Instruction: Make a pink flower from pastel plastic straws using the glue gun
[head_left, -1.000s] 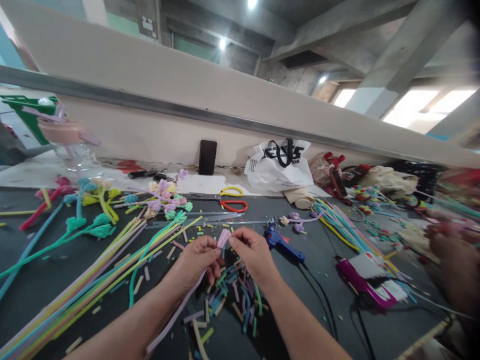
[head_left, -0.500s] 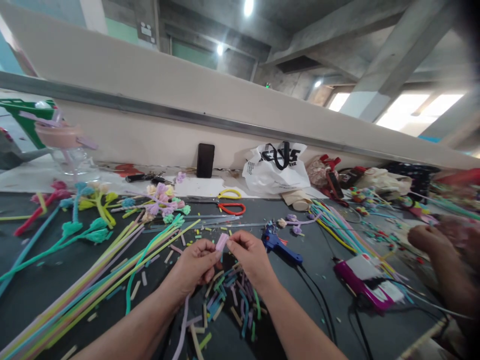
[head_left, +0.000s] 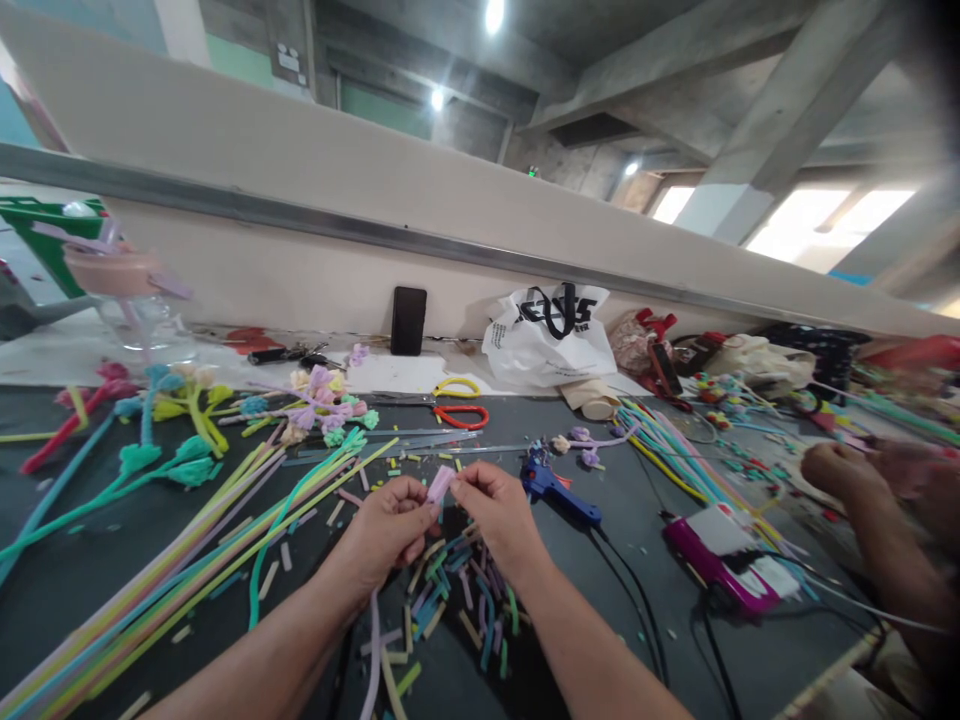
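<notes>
Between my two hands is a small bundle of short lilac pipe cleaner pieces [head_left: 440, 484]. My left hand [head_left: 391, 522] is closed, pinching the bundle's lower end between thumb and fingers. At its upper right side, the thumb and forefinger of my right hand [head_left: 491, 512] pinch the bundle's edge. A long lilac pipe cleaner stem [head_left: 373, 650] hangs beneath my left hand; whether it joins the bundle is hidden. Below my hands lies a heap of short cut pipe cleaner pieces [head_left: 465, 585] in several colours. A blue glue gun [head_left: 559, 492] rests right of my right hand.
Long pipe cleaners [head_left: 180, 560] and finished fuzzy flowers [head_left: 326, 400] lie on the left. Scissors [head_left: 459, 414], a phone [head_left: 409, 321] and a white bag [head_left: 551, 345] are at the back. A purple power strip [head_left: 724, 565] with cables sits right, near another person's hand [head_left: 832, 470].
My hands keep nearly the same pinch on the lilac bundle. The whole view has shifted slightly, and the other person's hand at the right has moved a little.
</notes>
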